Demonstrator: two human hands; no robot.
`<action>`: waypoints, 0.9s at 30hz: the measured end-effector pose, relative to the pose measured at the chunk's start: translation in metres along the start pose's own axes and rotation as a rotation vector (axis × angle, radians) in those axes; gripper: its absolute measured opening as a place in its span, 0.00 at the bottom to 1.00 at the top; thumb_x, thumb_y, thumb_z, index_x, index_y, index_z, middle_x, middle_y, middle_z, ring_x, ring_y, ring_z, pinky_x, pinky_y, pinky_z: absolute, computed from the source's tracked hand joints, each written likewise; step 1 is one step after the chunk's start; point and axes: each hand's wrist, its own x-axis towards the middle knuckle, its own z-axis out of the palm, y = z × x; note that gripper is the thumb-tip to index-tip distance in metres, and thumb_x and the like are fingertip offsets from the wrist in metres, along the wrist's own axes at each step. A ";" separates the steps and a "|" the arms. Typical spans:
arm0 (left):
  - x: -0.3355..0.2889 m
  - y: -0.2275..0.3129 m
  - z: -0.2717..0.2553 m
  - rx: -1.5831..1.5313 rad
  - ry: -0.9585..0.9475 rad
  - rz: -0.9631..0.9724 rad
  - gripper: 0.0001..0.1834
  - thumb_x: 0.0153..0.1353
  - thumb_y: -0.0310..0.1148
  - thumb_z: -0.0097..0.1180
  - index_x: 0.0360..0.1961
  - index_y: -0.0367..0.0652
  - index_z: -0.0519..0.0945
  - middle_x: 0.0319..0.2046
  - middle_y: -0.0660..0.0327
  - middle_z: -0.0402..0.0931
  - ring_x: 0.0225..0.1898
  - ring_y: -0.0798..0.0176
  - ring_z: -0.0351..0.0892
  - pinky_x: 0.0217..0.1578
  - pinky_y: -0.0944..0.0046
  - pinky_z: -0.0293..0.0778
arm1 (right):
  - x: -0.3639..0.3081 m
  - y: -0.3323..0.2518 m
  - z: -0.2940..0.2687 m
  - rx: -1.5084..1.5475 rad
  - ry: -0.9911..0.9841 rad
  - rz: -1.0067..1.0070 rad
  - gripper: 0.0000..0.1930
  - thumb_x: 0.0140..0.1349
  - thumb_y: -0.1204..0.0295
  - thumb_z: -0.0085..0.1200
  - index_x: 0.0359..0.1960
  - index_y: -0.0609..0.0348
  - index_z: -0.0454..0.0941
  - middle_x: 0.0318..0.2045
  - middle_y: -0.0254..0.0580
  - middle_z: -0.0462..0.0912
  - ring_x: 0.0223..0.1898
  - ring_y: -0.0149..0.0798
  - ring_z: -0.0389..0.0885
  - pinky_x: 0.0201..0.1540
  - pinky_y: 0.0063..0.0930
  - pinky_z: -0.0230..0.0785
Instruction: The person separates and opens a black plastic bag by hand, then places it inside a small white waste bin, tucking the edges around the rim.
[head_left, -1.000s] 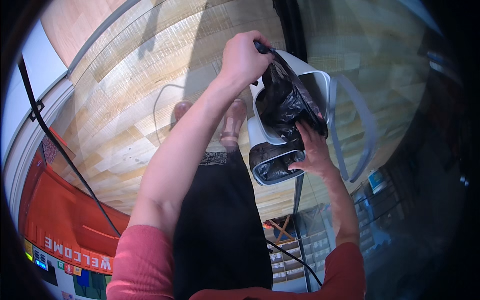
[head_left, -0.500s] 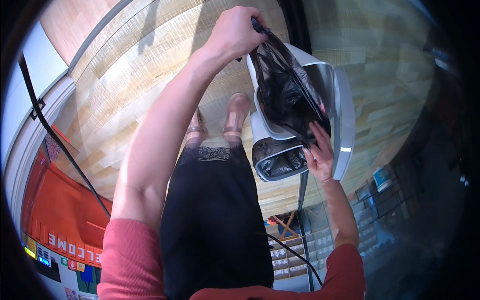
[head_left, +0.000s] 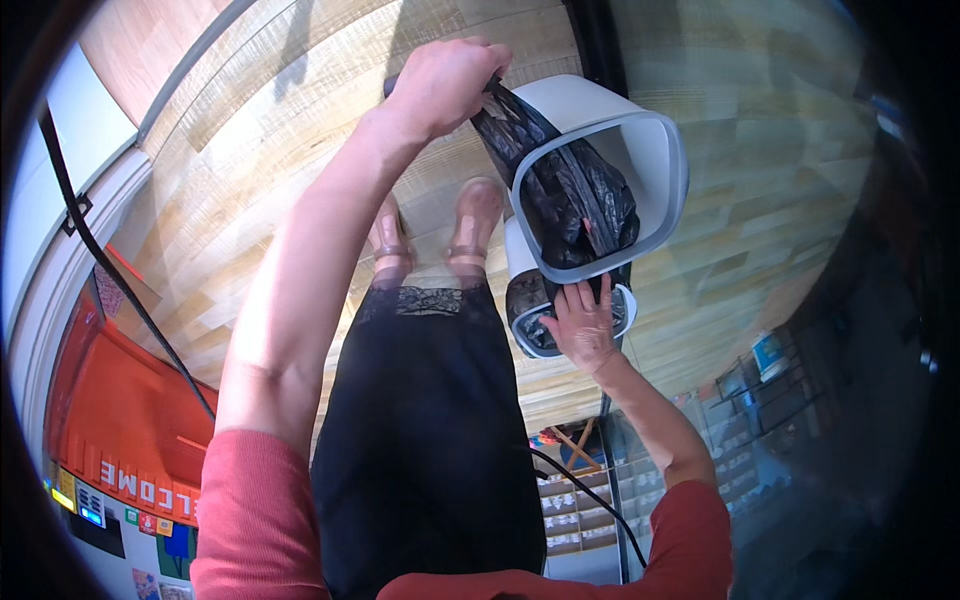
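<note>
My left hand (head_left: 452, 88) is closed on the gathered edge of a black bin bag (head_left: 510, 122) at the far left side of a white bin. From there the bag runs over the grey rim (head_left: 676, 180) and lies crumpled inside the bin, bunched towards its left and near part. My right hand (head_left: 586, 328) rests at the near outer side of the large bin, just under its rim, fingers stretched out and slightly spread. Below that hand is a smaller bin (head_left: 537, 350), also lined with black bag; the hand and the large bin hide part of it.
My feet in pinkish shoes (head_left: 480, 205) stand on the wood floor (head_left: 300, 150) left of the bins. A glass pane (head_left: 760, 200) is on the right. A black cable (head_left: 130, 290) runs along the left, beside an orange-red mat (head_left: 120, 410).
The raised bag has dropped lower into the large bin, whose grey rim now shows nearly whole. My left hand came slightly nearer and leftward; my right hand left the bag's edge, moving left.
</note>
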 end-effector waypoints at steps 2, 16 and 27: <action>-0.008 0.005 0.004 -0.023 0.083 -0.074 0.15 0.48 0.27 0.63 0.38 0.43 0.76 0.33 0.55 0.76 0.39 0.48 0.78 0.39 0.53 0.74 | 0.007 -0.011 -0.005 0.003 0.033 0.107 0.20 0.52 0.60 0.59 0.41 0.63 0.75 0.53 0.50 0.69 0.61 0.50 0.61 0.66 0.64 0.39; -0.045 0.050 0.024 -1.018 -0.047 -0.901 0.08 0.51 0.28 0.62 0.28 0.32 0.80 0.21 0.58 0.78 0.22 0.70 0.77 0.25 0.70 0.73 | 0.015 -0.047 0.009 1.582 0.509 1.072 0.09 0.64 0.68 0.53 0.42 0.57 0.79 0.40 0.37 0.80 0.42 0.33 0.76 0.44 0.29 0.66; -0.042 0.057 0.029 -1.163 -0.066 -1.025 0.08 0.53 0.27 0.63 0.30 0.32 0.79 0.25 0.57 0.79 0.24 0.69 0.78 0.22 0.70 0.74 | 0.005 -0.029 -0.012 2.006 0.543 1.253 0.11 0.65 0.64 0.51 0.42 0.56 0.76 0.41 0.36 0.79 0.45 0.34 0.76 0.43 0.34 0.68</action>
